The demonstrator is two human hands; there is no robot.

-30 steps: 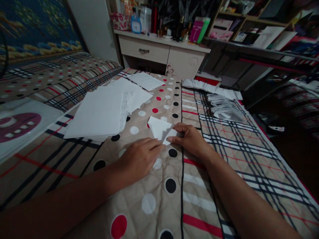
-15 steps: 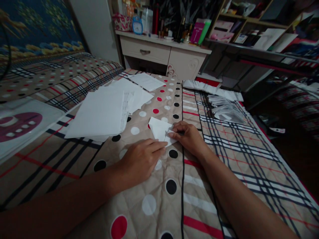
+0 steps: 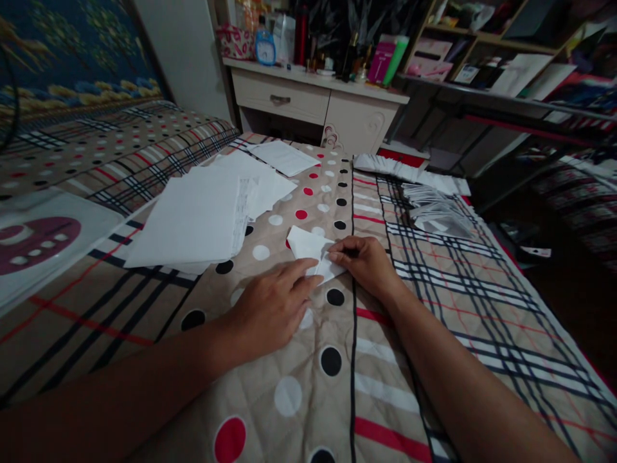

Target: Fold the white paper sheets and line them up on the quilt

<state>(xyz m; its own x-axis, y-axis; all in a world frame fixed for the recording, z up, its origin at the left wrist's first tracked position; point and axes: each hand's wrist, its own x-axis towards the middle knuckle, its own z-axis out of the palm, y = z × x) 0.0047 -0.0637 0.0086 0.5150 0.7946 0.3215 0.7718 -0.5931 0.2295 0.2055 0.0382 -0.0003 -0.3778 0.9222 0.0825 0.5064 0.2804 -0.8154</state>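
A small white folded paper (image 3: 311,252) lies on the patterned quilt (image 3: 337,373) in front of me. My left hand (image 3: 272,305) rests flat with its fingers stretched out, the fingertips pressing the paper's near left corner. My right hand (image 3: 369,263) has its fingers curled and pinches the paper's right edge. To the left sits a loose stack of white sheets (image 3: 193,218), with more sheets (image 3: 284,157) behind it.
Rows of small folded paper pieces (image 3: 436,215) lie at the quilt's far right edge. A plastic bag (image 3: 38,238) is at the left. A white drawer cabinet (image 3: 318,106) with a clock and bottles stands behind; shelves (image 3: 506,71) and dark floor are to the right.
My right hand has drawn in slightly and curled tighter on the paper's right edge. My left fingers slid forward along the paper's near corner. The paper is folded a little smaller.
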